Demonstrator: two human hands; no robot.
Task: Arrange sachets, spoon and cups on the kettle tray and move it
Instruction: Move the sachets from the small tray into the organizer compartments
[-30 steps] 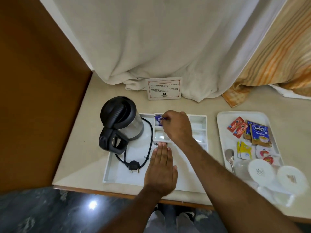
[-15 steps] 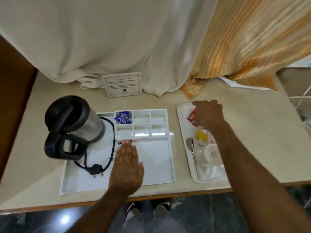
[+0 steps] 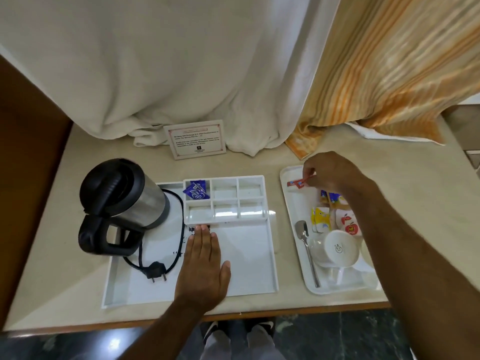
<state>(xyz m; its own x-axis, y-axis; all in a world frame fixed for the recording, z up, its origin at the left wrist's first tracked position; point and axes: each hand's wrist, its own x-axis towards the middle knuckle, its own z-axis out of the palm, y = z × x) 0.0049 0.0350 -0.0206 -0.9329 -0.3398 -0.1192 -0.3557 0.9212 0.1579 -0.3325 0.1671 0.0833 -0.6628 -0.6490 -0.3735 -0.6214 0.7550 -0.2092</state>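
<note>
The white kettle tray (image 3: 249, 279) lies on the counter with the black and steel kettle (image 3: 122, 201) at its left and a block of small compartments (image 3: 224, 200) at its back. A blue sachet (image 3: 196, 193) sits in the back-left compartment. My left hand (image 3: 202, 263) rests flat, palm down, on the tray's floor. Over the far end of the smaller white tray (image 3: 293, 203) on the right, my right hand (image 3: 330, 174) pinches red sachets (image 3: 298, 182). On that tray lie yellow sachets (image 3: 320, 219), round red-printed sachets (image 3: 349, 223), a spoon (image 3: 307, 250) and an upturned white cup (image 3: 339, 248).
A printed card (image 3: 197, 139) stands against the white curtain (image 3: 181, 74) at the back. An orange striped curtain (image 3: 389, 74) hangs at the right. The kettle's cord and plug (image 3: 157, 271) lie on the kettle tray. A brown wall (image 3: 28, 178) bounds the left; the counter's front edge is close to me.
My right hand left the blue sachet in the compartment, crossed to the right tray and took hold of red sachets. My left hand stayed flat on the kettle tray.
</note>
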